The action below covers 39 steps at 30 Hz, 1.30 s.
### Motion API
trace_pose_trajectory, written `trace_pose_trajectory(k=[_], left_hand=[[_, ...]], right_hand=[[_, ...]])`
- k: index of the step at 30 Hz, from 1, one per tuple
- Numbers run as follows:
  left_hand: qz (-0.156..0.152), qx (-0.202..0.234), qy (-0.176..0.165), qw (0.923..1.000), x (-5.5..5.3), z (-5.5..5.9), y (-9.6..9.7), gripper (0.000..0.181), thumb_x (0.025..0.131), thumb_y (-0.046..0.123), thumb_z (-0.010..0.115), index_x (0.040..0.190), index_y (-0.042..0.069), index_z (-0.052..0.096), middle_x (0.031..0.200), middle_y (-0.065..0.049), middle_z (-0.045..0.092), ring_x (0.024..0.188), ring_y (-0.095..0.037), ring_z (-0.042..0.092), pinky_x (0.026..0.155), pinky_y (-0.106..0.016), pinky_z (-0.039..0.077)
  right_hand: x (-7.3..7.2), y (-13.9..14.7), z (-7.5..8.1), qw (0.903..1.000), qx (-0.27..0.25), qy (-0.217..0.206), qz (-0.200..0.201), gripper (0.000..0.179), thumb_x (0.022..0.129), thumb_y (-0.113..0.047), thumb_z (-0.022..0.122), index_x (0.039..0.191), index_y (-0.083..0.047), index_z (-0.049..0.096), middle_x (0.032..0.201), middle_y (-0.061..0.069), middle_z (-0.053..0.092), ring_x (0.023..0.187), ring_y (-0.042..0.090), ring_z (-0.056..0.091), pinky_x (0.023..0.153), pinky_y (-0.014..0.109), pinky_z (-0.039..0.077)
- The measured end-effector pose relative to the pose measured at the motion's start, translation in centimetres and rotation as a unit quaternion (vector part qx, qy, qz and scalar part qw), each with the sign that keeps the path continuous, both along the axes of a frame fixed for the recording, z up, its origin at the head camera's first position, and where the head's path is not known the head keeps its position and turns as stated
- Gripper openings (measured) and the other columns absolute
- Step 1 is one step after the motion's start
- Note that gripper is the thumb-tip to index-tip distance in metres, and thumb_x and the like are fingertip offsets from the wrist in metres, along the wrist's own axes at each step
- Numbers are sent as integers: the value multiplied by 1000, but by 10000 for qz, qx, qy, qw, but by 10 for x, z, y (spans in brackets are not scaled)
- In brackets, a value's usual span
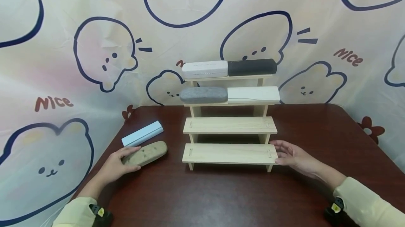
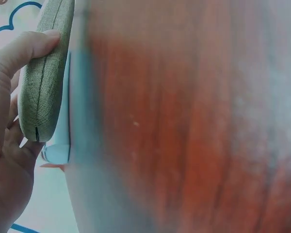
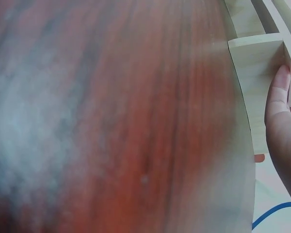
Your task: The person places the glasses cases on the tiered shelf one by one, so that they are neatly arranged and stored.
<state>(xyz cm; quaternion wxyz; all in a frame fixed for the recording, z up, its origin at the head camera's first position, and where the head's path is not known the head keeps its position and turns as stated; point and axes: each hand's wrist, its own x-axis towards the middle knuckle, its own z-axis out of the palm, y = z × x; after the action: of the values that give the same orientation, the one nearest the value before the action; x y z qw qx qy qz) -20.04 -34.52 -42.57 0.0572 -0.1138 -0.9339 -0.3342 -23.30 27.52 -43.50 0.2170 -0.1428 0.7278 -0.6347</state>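
My left hand (image 1: pixel 115 165) grips one end of a khaki fabric-covered glasses case (image 1: pixel 148 153) above the left side of the table. In the left wrist view the thumb presses the side of the case (image 2: pixel 43 82), along which a seam runs. Just behind lies a light blue glasses case (image 1: pixel 142 134). My right hand (image 1: pixel 294 156) holds the right end of the lowest step of a wooden stepped stand (image 1: pixel 229 153), its thumb at the board's edge. In the right wrist view, the fingers of the hand (image 3: pixel 283 116) are mostly out of sight.
On the stand's top step sit a white case (image 1: pixel 205 69) and a black case (image 1: pixel 252 67). One step lower are a grey case (image 1: pixel 203 95) and another white case (image 1: pixel 253 94). A patterned cloth (image 1: pixel 190 2) hangs behind the dark red table (image 1: pixel 205 199).
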Motion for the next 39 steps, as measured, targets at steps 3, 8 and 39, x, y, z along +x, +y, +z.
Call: trace_pose_trajectory(k=[3,8,39], left_hand=[[-22,116,13,9999,0,4,2,67,77,30,84,136,11,58,135,-17,52,111,-30,48,83,-45,44],[-11,340,-39,9994,-2,12,6,67,78,28,83,138,13,56,136,-17,51,110,-30,45,81,-45,42],[-319,957,243,9946,-7,76,48,66,76,24,84,136,17,57,132,-6,54,110,-25,45,83,-39,48]], right_hand=[[0,0,0,10000,28,-24,-26,75,90,-8,68,146,6,21,140,25,39,116,27,53,92,32,50],[2,1,3,10000,52,-46,-54,76,89,-8,68,146,6,20,140,25,38,116,27,53,91,32,50],[0,-1,2,10000,74,-10,24,75,90,-9,68,146,6,20,139,24,41,116,29,53,91,33,50]])
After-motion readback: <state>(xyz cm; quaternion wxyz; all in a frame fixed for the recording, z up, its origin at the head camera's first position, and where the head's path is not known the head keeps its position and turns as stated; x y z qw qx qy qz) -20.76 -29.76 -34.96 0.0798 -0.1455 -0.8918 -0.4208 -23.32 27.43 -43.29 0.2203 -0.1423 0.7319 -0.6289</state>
